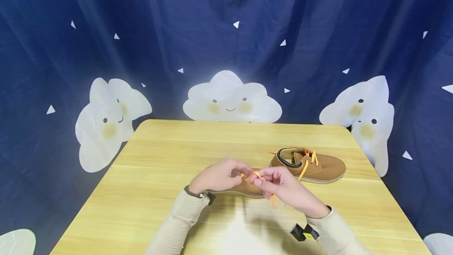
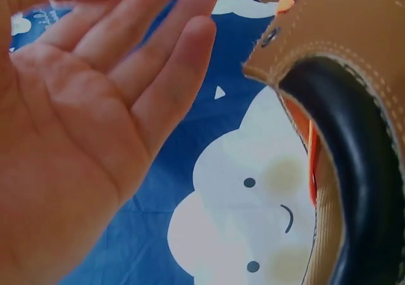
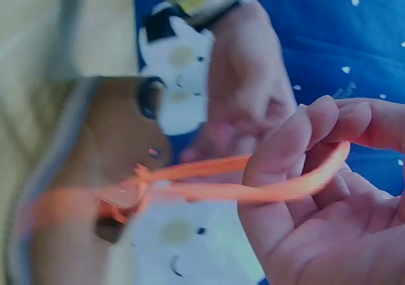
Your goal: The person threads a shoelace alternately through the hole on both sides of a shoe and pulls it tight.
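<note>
while the right hand [image 1: 283, 186] pinches a loop of orange lace [image 3: 266, 183] taut, the left hand [image 1: 219, 176], fingers relaxed, steadies the near brown shoe [image 1: 244, 188], its mate [image 1: 311, 164] at two o'clock on the table [image 1: 141, 192].

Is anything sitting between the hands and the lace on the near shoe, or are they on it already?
Nothing visible stands between. The right hand already pinches a loop of the orange lace over the near shoe. The left hand rests at that shoe too; its grip cannot be told. The second shoe lies apart, beyond the right hand.
</note>
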{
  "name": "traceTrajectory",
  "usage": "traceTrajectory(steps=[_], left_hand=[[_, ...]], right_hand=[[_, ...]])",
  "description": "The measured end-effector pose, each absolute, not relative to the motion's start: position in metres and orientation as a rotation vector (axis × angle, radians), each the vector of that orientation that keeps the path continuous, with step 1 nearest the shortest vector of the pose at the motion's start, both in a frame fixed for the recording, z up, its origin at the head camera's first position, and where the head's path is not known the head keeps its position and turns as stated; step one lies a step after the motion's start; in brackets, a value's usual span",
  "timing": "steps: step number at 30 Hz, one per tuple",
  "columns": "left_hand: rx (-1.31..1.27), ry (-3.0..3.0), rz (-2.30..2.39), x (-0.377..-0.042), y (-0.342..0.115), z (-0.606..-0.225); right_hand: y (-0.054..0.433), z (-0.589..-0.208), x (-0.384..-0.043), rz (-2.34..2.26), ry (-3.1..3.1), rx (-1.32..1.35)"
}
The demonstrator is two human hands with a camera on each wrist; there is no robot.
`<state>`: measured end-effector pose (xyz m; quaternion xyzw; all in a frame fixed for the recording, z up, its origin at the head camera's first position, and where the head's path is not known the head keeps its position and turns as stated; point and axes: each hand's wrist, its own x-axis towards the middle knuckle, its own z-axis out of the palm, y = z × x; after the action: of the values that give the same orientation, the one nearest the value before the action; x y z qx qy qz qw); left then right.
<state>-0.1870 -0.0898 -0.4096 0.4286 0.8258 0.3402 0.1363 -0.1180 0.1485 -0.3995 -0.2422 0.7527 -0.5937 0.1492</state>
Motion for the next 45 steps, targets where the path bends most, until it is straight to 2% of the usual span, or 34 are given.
traceTrajectory(steps=[6,11,20,30,35,41,45], left_hand=[[1.322,2.348,0.993,-0.189,-0.088,-0.412],[1.282,2.302,1.084,-0.192,-0.087,-0.417],[1.186,2.115,1.358,-0.196,-0.087,-0.416],[1.065,2.104,1.528,-0.195,-0.087,-0.414],[1.053,2.089,1.618,-0.193,-0.086,-0.412],[1.072,2.067,1.675,-0.190,-0.087,-0.409],[1.060,2.098,1.664,-0.189,-0.088,-0.407]], right_hand=[[0.152,-0.381,-0.133,-1.748,2.206,-0.644],[0.152,-0.379,-0.152,-1.835,2.107,-0.592],[0.151,-0.393,-0.183,-2.032,1.771,-0.567],[0.145,-0.413,-0.199,-2.004,1.751,-0.561],[0.140,-0.420,-0.198,-1.914,1.977,-0.596],[0.129,-0.423,-0.193,-1.763,2.401,-0.805],[0.125,-0.421,-0.192,-1.688,2.599,-0.854]])
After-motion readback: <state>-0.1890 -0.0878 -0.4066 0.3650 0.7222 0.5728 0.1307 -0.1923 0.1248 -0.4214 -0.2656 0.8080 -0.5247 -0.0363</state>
